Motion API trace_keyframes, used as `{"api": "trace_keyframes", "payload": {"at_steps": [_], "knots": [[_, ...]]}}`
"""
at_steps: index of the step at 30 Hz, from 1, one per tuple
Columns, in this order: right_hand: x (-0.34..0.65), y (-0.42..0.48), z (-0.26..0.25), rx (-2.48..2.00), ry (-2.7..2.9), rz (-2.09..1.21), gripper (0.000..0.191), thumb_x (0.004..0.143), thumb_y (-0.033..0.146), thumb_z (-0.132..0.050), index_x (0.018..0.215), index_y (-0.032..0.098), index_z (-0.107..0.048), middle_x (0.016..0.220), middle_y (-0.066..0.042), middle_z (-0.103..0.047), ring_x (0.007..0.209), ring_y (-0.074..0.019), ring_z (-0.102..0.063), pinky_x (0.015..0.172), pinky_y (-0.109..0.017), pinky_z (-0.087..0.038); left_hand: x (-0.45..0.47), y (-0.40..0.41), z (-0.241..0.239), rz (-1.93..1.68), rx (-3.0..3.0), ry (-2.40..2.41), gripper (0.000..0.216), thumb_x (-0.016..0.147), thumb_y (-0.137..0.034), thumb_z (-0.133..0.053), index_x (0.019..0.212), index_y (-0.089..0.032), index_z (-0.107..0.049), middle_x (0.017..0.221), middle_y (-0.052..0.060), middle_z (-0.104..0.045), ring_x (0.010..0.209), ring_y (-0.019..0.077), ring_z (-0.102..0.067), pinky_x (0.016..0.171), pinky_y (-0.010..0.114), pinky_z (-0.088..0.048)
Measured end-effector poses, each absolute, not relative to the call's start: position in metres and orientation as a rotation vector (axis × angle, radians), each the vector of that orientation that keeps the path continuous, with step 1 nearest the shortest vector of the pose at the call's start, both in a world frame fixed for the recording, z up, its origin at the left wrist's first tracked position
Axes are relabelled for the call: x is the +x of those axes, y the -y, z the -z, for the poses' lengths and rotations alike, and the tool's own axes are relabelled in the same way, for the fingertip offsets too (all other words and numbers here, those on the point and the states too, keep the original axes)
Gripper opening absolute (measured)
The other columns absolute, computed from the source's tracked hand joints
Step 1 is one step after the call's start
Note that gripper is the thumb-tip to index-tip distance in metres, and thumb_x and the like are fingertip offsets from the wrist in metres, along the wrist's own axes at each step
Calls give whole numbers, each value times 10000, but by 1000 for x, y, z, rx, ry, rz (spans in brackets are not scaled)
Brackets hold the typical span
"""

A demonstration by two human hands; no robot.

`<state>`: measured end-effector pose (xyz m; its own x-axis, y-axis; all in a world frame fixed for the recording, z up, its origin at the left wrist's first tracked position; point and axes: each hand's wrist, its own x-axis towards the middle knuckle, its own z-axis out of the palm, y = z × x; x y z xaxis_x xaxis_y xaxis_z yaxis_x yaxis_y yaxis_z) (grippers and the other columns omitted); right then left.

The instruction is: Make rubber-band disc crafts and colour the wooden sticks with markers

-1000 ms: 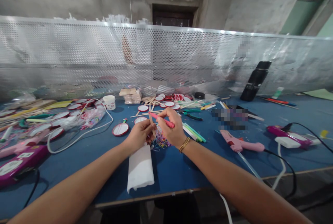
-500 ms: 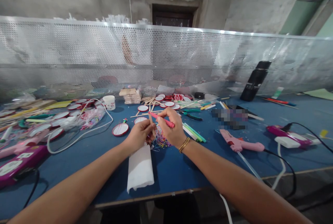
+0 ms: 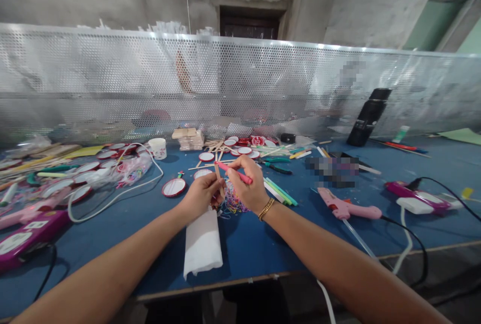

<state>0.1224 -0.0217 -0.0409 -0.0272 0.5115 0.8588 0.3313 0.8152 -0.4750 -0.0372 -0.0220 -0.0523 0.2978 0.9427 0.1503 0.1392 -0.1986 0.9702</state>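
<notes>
Head view. My left hand [image 3: 201,196] is closed, thumb and fingers pinching 1 flat wooden stick [image 3: 217,170]. The stick stands nearly upright at the centre of the work area, its upper end projecting above my fingertips. My right hand [image 3: 248,183] is closed in a writing grip, fingers pinching 1 pink pen [image 3: 245,179]. The pen slants across to the upper end of the stick; I cannot tell whether its tip makes contact. A gold bracelet [image 3: 266,209] encircles my right wrist.

Below my left hand, 1 white folded sheet [image 3: 203,249] lies on the blue table [image 3: 263,251]. A pile of coloured bands [image 3: 233,202] lies between my hands, partly hidden. To the left of my left hand lies 1 red-rimmed disc [image 3: 174,187]. To the right of my right hand lie green sticks [image 3: 283,193]; beyond them, pliers [image 3: 278,167]. Farther right, well apart from my hands, lies 1 pink glue gun [image 3: 351,209].
</notes>
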Motion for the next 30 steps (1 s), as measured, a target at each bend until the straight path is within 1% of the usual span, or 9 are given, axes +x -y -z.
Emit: {"api": "trace_keyframes", "payload": {"at_steps": [10, 21, 30], "knots": [[123, 21, 41, -696, 1617, -171, 69, 842, 176, -552, 794, 211, -587, 773, 0, -633, 750, -159, -565, 734, -315, -434, -36, 25, 47, -1036, 1590, -1046, 384, 791, -547, -629, 757, -176, -536, 523, -27, -569, 410, 102, -507, 404, 210, -398], [122, 21, 40, -694, 1622, -161, 69, 843, 180, -548, 792, 211, -583, 771, -1, -628, 752, -160, -562, 738, -315, -435, -37, 24, 49, -1048, 1584, -1037, 396, 784, -565, -631, 758, -180, -540, 518, -30, -573, 407, 99, -500, 406, 209, -393], [122, 23, 41, -670, 1656, -144, 79, 842, 188, -538, 772, 214, -563, 763, -4, -612, 750, -163, -553, 737, -319, -436, -37, 23, 50, -1053, 1584, -1031, 415, 781, -577, -632, 711, -185, -516, 508, -27, -572, 394, 98, -495, 398, 212, -371]]}}
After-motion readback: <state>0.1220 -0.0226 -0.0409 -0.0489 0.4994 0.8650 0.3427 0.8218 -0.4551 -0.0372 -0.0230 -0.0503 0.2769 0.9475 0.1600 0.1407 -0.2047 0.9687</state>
